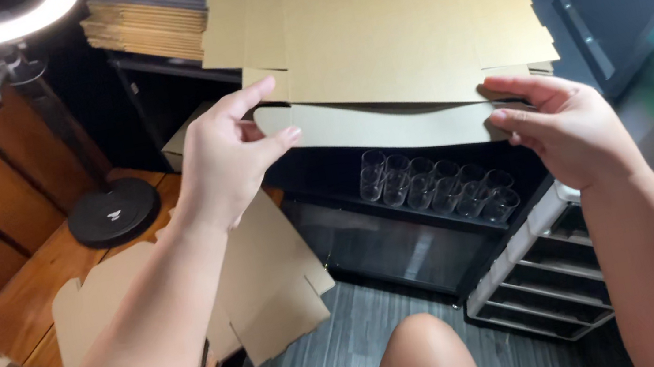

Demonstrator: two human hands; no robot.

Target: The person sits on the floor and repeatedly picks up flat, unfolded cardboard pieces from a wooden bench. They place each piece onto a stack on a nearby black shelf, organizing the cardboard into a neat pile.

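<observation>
I hold a flat brown cardboard box blank up in front of me. Its lower flap is bent toward me. My left hand pinches the left end of that flap, thumb under, fingers over. At the flap's right end, my right hand grips the edge between thumb and fingers. Another flat cardboard blank lies over the edge of the wooden desk under my left forearm.
Several clear glasses stand on a dark shelf below the held cardboard. A stack of flat cardboard sits at the back left. A ring lamp with a round black base stands on the desk. Grey drawers are at lower right. My knees are at the bottom.
</observation>
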